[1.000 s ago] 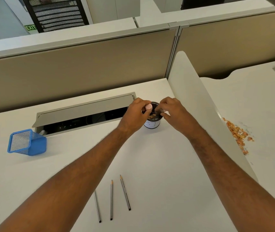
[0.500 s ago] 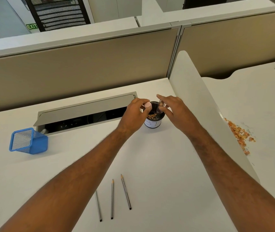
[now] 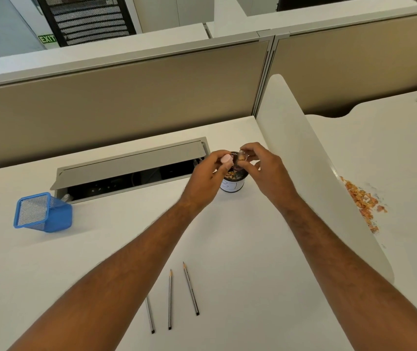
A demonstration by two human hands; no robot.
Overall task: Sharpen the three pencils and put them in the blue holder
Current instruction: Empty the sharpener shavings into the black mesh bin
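Observation:
Three grey pencils lie side by side on the white desk near me: the left pencil is partly under my left forearm, with the middle pencil and right pencil beside it. The blue mesh holder stands at the far left. Both hands hover over a small white cup with shavings inside. My left hand pinches a pink sharpener piece. My right hand holds a small clear shavings case just above the cup's rim.
A cable tray with a raised grey flap runs behind the cup. A curved white divider stands at the right, with orange shavings scattered on the desk beyond it. A beige partition wall closes the back.
My right hand has lifted the clear case from the cup's mouth to just above its rim, close to the pink piece. The pencils and blue holder have not moved.

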